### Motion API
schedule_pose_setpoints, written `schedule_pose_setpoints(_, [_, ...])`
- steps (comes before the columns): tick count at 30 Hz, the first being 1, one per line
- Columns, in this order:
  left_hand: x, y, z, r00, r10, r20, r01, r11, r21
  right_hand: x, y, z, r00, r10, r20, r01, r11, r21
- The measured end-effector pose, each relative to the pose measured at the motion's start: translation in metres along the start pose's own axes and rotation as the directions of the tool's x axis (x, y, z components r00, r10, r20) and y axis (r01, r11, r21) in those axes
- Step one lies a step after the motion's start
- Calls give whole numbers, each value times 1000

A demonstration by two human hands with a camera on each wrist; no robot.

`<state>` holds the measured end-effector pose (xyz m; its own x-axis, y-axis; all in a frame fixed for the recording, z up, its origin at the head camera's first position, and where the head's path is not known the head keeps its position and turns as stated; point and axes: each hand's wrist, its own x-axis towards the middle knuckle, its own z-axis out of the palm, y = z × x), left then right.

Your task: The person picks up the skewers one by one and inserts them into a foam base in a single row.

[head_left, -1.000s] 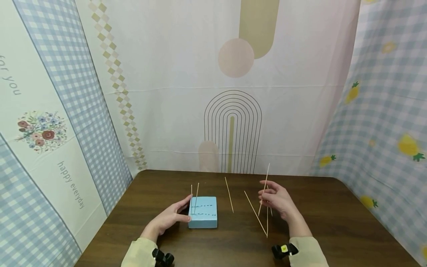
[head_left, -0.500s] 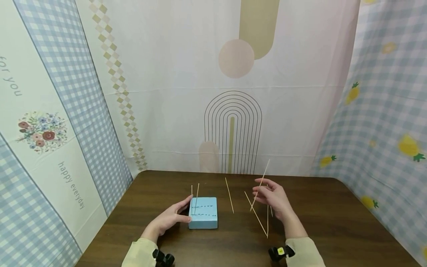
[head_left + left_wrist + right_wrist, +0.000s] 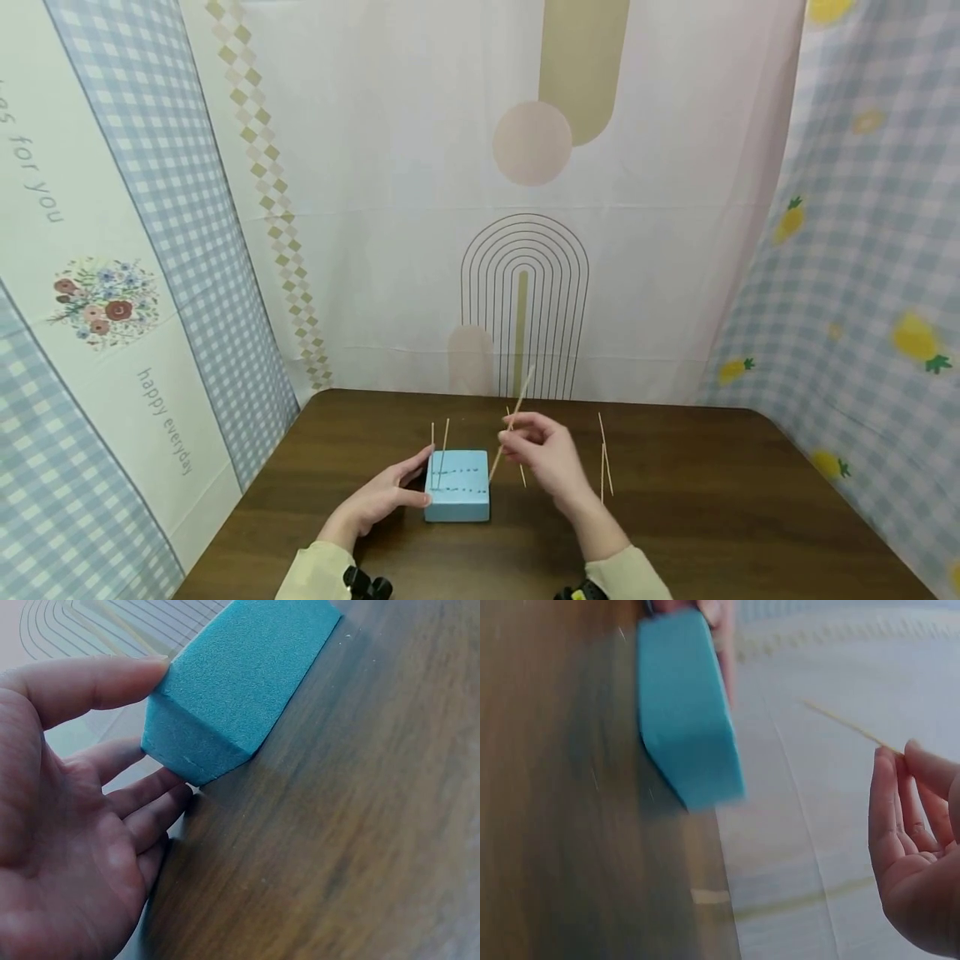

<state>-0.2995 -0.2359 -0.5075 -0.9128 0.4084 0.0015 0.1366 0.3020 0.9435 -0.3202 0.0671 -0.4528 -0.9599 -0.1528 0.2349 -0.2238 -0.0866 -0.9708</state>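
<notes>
My left hand (image 3: 378, 493) holds the left side of a light blue foam block (image 3: 457, 511) on the table, thumb at the near corner and fingers at the far one. Two thin bamboo skewers (image 3: 445, 442) stand upright in the block's left part. Dark marks run in two rows across its top. My right hand (image 3: 546, 457) pinches another skewer (image 3: 522, 393) between thumb and fingertips, tilted, its lower end close to the block's right edge. In the right wrist view this skewer (image 3: 844, 721) points from the fingertips toward the block's side.
Two loose skewers (image 3: 608, 471) lie on the dark wooden table (image 3: 712, 517) to the right, partly hidden by the right arm. A further skewer (image 3: 522, 476) lies behind the right hand. A printed cloth (image 3: 390, 275) hangs at the table's back.
My right hand has moved left with its skewer, from over the loose skewers to beside the block. My left hand keeps its hold on the block. The head view has tilted slightly up.
</notes>
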Motion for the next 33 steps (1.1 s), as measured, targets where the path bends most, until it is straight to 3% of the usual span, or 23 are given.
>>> schedule_pose_setpoints(5, [0,1,2,1000,0,-8,0,1000,-1,-4,4,36,990,-113,78,120,990,-78])
schedule_pose_setpoints(11, [0,1,3,1000,-8,-7,8,1000,-3,-9,6,53,971,-215,107,233,951,-204])
schedule_pose_setpoints(22, [-3,-3,2,1000,-2,-6,2,1000,-14,-12,11,60,962,-212,173,251,934,-253])
schedule_pose_setpoints(33, [1,-13,-4,998,57,20,-57,998,15,-13,8,61,948,-227,223,282,924,-257])
